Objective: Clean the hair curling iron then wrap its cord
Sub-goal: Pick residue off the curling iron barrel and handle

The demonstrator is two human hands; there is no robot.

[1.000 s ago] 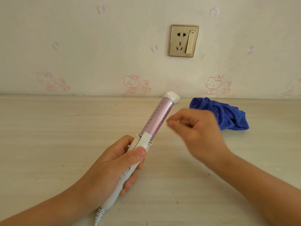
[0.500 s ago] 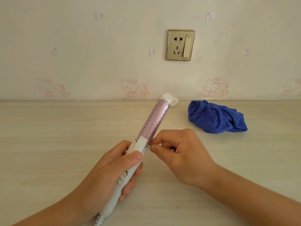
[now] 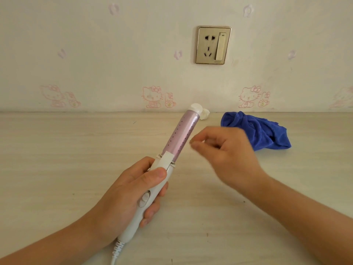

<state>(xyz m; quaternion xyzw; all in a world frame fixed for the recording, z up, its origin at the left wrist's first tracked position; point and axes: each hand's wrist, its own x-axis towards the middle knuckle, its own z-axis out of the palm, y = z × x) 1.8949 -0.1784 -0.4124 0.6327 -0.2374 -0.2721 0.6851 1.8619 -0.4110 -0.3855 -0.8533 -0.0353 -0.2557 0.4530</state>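
The curling iron (image 3: 181,134) is held clear of the table (image 3: 57,169), tilted with its white tip toward the wall (image 3: 114,54). Its white handle is gripped by the left hand (image 3: 133,192), with the thumb laid along the top. The right hand (image 3: 229,152) is seen just beside the pink barrel and apart from it. Its fingers are curled in, with thumb and forefinger tips brought close (the hand is blurred, so whether anything thin is pinched cannot be told). The blue cloth (image 3: 267,131) lies bunched on the table beyond the right hand, untouched. The cord (image 3: 116,251) runs out of the bottom of the view, unwrapped as far as can be seen.

Cleaning is judged to be barely begun. The barrel could be left smeared if only bare fingers are used and the cloth is not fetched. The slide switch (image 3: 144,200) on the handle could be nudged if the left grip is shifted. The cord could be kinked where it leaves the handle if it is wound too tightly.
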